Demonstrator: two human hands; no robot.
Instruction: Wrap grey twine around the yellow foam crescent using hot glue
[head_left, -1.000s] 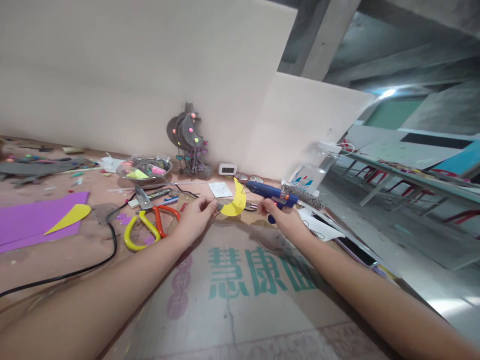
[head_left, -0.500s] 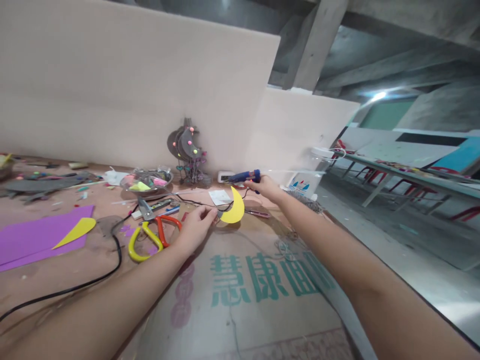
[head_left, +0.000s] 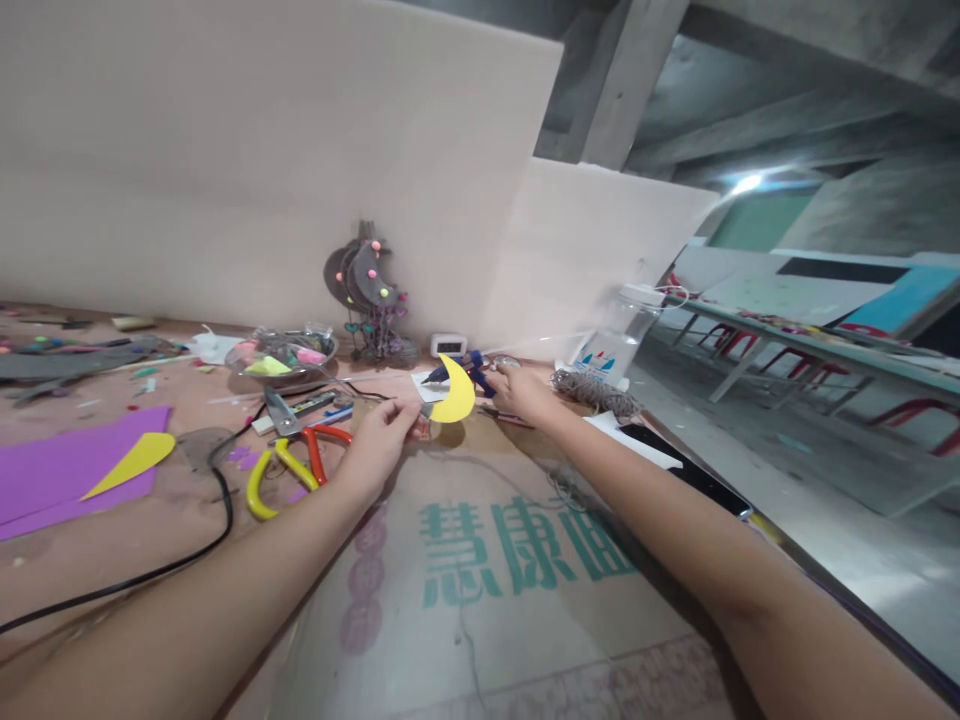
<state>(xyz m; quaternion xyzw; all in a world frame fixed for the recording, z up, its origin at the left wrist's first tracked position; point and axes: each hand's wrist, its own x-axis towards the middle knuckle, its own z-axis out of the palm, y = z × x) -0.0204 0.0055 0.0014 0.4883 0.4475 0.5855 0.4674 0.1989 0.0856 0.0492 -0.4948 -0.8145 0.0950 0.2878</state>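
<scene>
A yellow crescent moon cutout (head_left: pixel 458 396) stands tilted in front of me, with a small grey piece at its left tip. My left hand (head_left: pixel 384 437) pinches that tip between thumb and fingers. My right hand (head_left: pixel 519 391) is wrapped round a dark blue glue gun (head_left: pixel 475 366). The gun points left, and its nozzle is partly hidden behind the crescent. Beneath my hands lies a cardboard sheet (head_left: pixel 420 640) with green printed characters. Pliers with yellow and red handles (head_left: pixel 289 462) lie by my left wrist.
Purple sheets (head_left: pixel 52 480) bear a yellow piece (head_left: pixel 135 465) at left. A dish of clay bits (head_left: pixel 281 360) and a grey moon ornament (head_left: pixel 367 290) stand by the wall. A small white digital device (head_left: pixel 448 346), a twine bundle (head_left: pixel 596 392), a plastic container (head_left: pixel 622 335) and a phone (head_left: pixel 690 475) are around.
My right hand has lowered the glue gun from above the crescent to behind it. The view has shifted slightly, and a phone and white paper now show beside my right forearm.
</scene>
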